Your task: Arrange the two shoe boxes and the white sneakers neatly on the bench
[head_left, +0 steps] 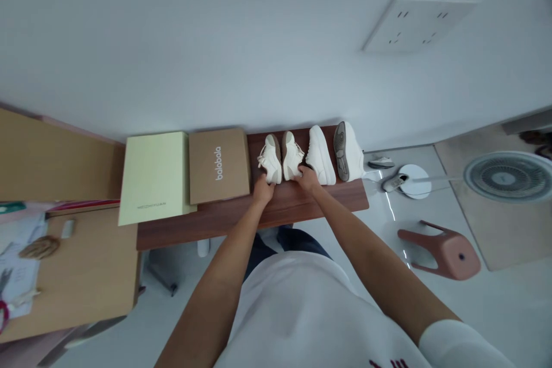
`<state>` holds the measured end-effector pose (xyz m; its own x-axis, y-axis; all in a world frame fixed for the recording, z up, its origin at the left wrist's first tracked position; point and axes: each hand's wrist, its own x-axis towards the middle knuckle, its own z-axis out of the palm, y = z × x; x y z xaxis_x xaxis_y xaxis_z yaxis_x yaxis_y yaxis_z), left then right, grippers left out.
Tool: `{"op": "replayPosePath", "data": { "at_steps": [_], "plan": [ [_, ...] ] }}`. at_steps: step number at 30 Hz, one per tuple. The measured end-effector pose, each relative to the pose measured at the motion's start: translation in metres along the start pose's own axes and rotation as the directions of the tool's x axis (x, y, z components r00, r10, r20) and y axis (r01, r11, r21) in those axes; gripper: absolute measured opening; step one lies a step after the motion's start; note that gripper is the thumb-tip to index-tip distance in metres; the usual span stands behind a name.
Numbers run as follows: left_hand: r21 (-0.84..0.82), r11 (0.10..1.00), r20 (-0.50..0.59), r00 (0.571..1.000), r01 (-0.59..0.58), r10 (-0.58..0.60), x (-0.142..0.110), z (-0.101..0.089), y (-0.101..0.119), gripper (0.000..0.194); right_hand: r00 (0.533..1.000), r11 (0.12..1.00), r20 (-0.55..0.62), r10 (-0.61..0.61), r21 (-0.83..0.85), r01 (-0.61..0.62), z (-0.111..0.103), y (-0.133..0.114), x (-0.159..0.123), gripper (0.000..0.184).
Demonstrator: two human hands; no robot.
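Both arms reach forward over the bench (241,219). The left hand (263,190) is curled on the heel of the left small shoe (271,159); the right hand (307,179) grips the heel of the right small shoe (292,154), though how tightly the fingers close is hard to make out. Both shoes stand upright, side by side, long axes running away from the person, toes toward the wall (259,57). Bare bench lies along the near edge. A brown box (219,165) sits to the left, two bigger white shoes (334,152) to the right.
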<state>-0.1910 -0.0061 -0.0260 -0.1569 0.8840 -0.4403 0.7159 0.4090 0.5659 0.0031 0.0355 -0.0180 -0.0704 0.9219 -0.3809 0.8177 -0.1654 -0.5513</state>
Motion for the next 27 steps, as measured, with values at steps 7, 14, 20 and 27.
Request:
{"op": "replayPosePath", "data": {
  "at_steps": [7,14,20,27],
  "plan": [
    [0.282,0.908,-0.073,0.937,-0.310,0.343,-0.012,-0.020,0.019,0.031,0.974,0.957,0.031,-0.226,-0.177,0.227,-0.028,-0.014,-0.005,0.034],
    [0.570,0.760,0.023,0.930,-0.314,0.366,-0.013,-0.029,0.039,0.036,0.958,0.830,0.151,-0.245,-0.478,0.288,-0.034,-0.051,-0.013,0.031],
    [0.587,0.748,0.037,0.933,-0.310,0.357,-0.010,-0.026,0.031,0.041,0.951,0.763,0.208,-0.228,-0.569,0.307,-0.017,-0.060,-0.012,0.032],
    [0.580,0.758,0.050,0.942,-0.297,0.331,-0.009,-0.019,0.024,0.040,0.943,0.749,0.245,-0.226,-0.576,0.329,-0.005,-0.061,-0.010,0.031]
  ]
}}
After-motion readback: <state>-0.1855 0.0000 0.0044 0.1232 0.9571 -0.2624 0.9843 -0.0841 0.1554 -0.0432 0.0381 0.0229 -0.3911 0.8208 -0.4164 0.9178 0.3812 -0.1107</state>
